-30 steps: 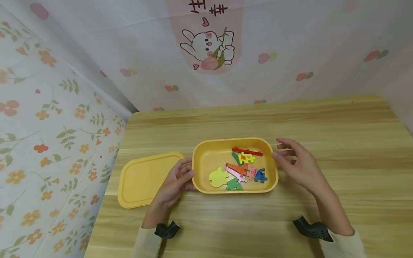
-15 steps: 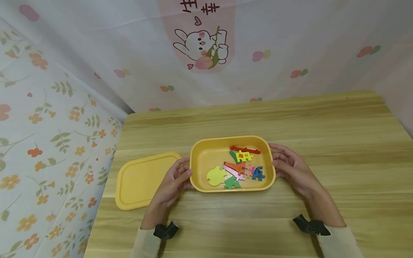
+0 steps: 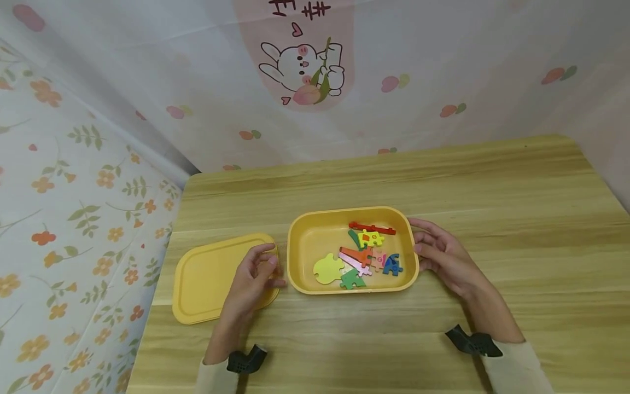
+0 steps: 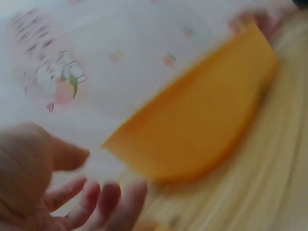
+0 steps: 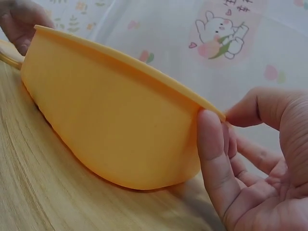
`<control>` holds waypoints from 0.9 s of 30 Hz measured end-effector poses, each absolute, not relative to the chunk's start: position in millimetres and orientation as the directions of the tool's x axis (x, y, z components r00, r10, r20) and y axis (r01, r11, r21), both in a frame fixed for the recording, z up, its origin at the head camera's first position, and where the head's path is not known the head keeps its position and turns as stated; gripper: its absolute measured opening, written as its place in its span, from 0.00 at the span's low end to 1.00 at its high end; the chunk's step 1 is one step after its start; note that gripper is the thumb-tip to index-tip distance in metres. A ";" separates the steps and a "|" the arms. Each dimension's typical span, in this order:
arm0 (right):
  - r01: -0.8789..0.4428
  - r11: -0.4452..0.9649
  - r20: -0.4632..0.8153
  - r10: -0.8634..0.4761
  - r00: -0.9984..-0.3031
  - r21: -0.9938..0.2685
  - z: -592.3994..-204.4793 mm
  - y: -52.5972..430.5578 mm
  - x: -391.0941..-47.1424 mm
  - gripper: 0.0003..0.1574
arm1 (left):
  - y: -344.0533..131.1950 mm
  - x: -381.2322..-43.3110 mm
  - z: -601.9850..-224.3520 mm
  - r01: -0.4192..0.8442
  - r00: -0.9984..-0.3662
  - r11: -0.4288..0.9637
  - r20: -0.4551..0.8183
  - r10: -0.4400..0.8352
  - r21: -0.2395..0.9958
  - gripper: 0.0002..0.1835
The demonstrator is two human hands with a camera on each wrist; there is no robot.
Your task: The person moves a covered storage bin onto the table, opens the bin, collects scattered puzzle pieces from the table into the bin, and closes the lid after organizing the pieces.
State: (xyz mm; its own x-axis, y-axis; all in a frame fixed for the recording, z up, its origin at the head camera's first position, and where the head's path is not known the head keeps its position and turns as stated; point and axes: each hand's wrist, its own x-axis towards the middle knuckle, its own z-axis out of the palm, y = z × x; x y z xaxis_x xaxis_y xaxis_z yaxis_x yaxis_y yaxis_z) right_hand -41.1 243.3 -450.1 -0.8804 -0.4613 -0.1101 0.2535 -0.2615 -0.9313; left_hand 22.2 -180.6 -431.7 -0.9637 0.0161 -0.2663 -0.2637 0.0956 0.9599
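Observation:
A yellow plastic box (image 3: 305, 289) sits on the wooden table with several colourful puzzle pieces inside. Among them are a pale-yellow piece (image 3: 328, 269), a green piece (image 3: 352, 279), a blue piece (image 3: 392, 265) and a long red piece (image 3: 372, 229). My right hand (image 3: 443, 257) holds the box's right end; in the right wrist view the thumb is at the rim and the fingers lie against the outer wall. Left of the box, my left hand (image 3: 250, 280) is apart from it, fingers loosely bent and holding nothing, over the right edge of the yellow lid (image 3: 211, 279).
The wooden table (image 3: 354, 345) stretches to the right and in front of the box. A white curtain (image 3: 423, 49) with a rabbit print hangs behind it, and a flowered cloth (image 3: 74, 230) hangs at the left. Each wrist carries a black camera mount (image 3: 473, 343).
The right hand came left onto the box's right end. Then the left hand let go of the left end and drew away to the left. The view shifts slightly.

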 end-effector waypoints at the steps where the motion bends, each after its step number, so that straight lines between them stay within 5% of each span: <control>1: 0.255 -0.256 -0.114 -0.461 -0.880 -0.933 -449.8 243.5 -40.8 0.32 | -182.4 25.3 -429.1 -0.227 -0.974 0.205 -0.225 -0.032 0.952 0.23; 4: 0.256 -0.228 -0.131 -0.453 -0.882 -0.939 -447.7 244.1 -39.7 0.31 | -190.0 34.4 -421.5 -0.132 -0.987 0.529 -0.063 -0.146 0.839 0.22; 7: 0.261 -0.192 -0.157 -0.432 -0.888 -0.946 -444.2 244.1 -38.8 0.29 | -203.0 40.9 -417.1 -0.118 -0.976 0.676 0.041 -0.214 0.727 0.21; 17: 0.280 -0.128 -0.210 -0.391 -0.896 -0.952 -438.6 242.4 -38.1 0.27 | -261.6 55.0 -428.5 -0.252 -0.886 0.763 0.175 -0.429 0.595 0.20; 27: 0.288 -0.118 -0.225 -0.377 -0.898 -0.950 -439.8 241.5 -37.4 0.28 | -295.3 66.2 -439.4 -0.480 -0.811 0.732 0.073 -0.580 0.484 0.24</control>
